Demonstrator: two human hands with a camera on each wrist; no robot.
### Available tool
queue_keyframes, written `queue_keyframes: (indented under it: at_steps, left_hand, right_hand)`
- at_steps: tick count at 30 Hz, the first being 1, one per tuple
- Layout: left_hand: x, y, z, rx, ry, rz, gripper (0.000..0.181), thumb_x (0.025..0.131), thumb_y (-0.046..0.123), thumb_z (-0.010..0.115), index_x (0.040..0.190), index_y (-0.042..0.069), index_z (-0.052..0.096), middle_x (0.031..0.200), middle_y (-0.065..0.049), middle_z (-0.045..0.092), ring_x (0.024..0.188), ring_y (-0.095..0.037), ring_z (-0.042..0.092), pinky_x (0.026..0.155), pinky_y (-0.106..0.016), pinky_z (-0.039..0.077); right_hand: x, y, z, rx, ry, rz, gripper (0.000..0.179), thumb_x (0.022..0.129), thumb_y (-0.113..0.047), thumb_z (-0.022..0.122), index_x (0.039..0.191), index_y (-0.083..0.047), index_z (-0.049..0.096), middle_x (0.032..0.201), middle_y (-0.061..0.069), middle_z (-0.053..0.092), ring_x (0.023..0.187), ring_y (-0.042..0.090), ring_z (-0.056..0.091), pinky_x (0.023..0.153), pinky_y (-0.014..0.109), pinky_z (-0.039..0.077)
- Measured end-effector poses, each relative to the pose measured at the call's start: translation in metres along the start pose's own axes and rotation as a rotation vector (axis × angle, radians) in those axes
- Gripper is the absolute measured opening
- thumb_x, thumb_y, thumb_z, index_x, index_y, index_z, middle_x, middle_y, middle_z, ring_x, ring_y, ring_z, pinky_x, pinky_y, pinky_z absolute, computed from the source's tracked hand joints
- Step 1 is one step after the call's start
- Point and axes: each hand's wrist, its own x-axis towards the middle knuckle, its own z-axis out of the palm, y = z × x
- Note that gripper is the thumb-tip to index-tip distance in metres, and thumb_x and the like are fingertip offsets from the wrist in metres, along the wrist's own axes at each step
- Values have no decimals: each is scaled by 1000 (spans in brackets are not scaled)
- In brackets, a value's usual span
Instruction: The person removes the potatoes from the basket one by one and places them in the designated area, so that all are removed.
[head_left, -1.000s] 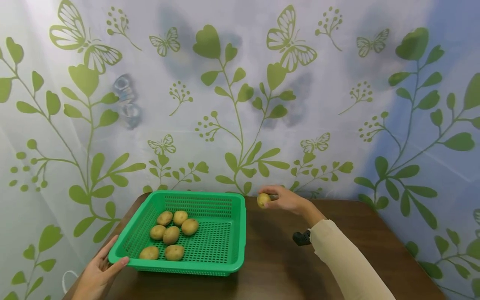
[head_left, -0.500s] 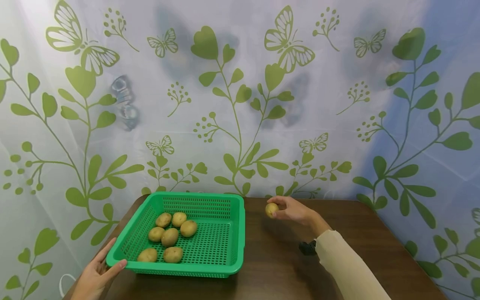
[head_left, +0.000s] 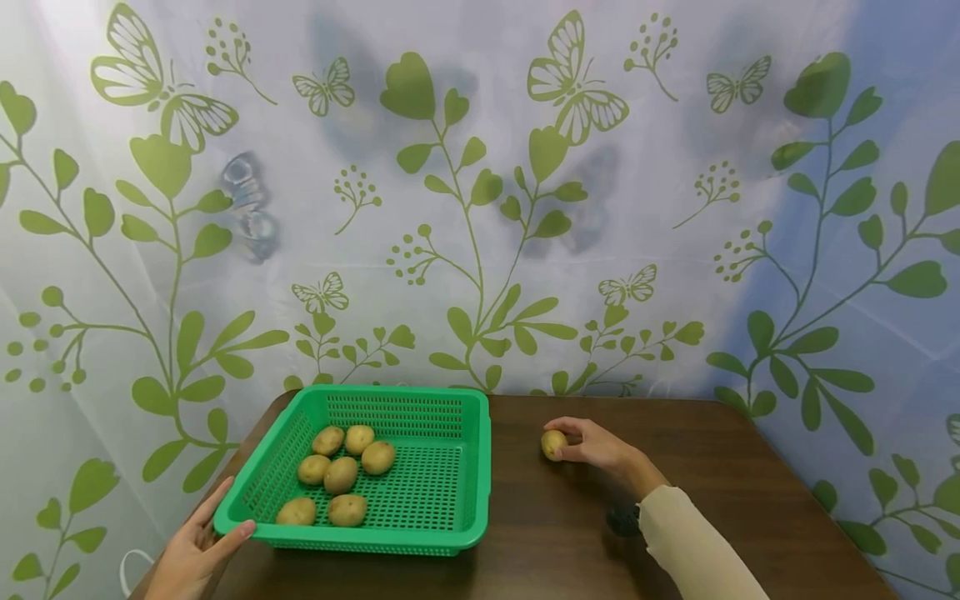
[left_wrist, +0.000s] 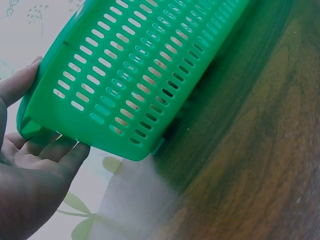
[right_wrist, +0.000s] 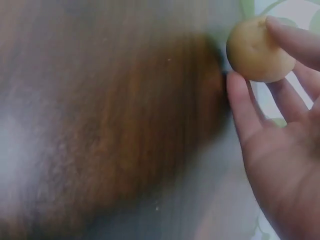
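Shifted since the earliest frame: right hand and the held potato, both now lower and farther right of the green basket; basket and left hand in about the same place. Left hand, nearest: grasping the basket's near left corner — thumb over the rim, fingers curled beneath. Seven potatoes sit inside, mostly toward the left; mesh floor shows at right. Beige sleeve slants up and left from the lower right, a dark device at the wrist. Right hand pinches the held potato between thumb and fingers — contact with the table cannot be told. Brown tabletop spans from the basket's right rim to that potato, and from the right hand to the table's right edge. Far edge runs just beyond, before a leaf-printed curtain
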Motion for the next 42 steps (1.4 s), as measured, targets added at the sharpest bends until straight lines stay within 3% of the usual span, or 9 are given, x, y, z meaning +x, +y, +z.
queue_keyframes:
  at_steps: [4,10,16,26,33,42]
  left_hand:
    - [0,0,-2,13,-2,-24,85,108,10,59,163,-3,-4,162,-39,-5,106,18,52,83,-14,54]
    - [0,2,-4,48,-11,-68,86,108,14,60,164,-1,-4,163,-38,-4,103,20,50,84,-15,54]
    - [0,3,-3,33,-17,-101,87,108,14,60,164,1,-5,163,-37,-3,102,19,51,86,-18,55]
    - [0,7,-3,114,-19,-92,86,109,20,59,164,0,-4,164,-36,-6,100,25,45,83,-14,53]
    - [-2,7,-1,120,-15,-45,84,109,16,57,163,-4,-4,162,-38,-7,101,26,43,82,-12,52]
    - [-2,9,-2,114,-19,-83,86,109,19,59,164,-2,-4,164,-35,-8,100,27,42,83,-13,51]
  right_hand:
    - [-3,5,0,-5,16,-27,52,97,-10,74,141,10,51,137,20,60,120,32,56,94,37,47]
    - [-6,4,-1,37,7,4,53,94,-4,75,138,10,47,131,21,62,107,29,60,85,36,50]
    - [-8,6,-2,-37,64,26,53,91,-5,80,135,8,52,128,18,62,116,34,59,87,39,49]
    - [-11,5,-9,-161,52,12,47,90,-2,79,131,9,58,116,14,59,97,26,57,80,36,50]
    - [-11,1,-14,-190,32,14,47,90,-2,78,131,9,58,119,17,58,99,28,57,81,36,50]
    - [-11,-4,-23,-221,7,35,47,91,-5,80,132,6,60,131,21,58,119,46,55,89,48,53]
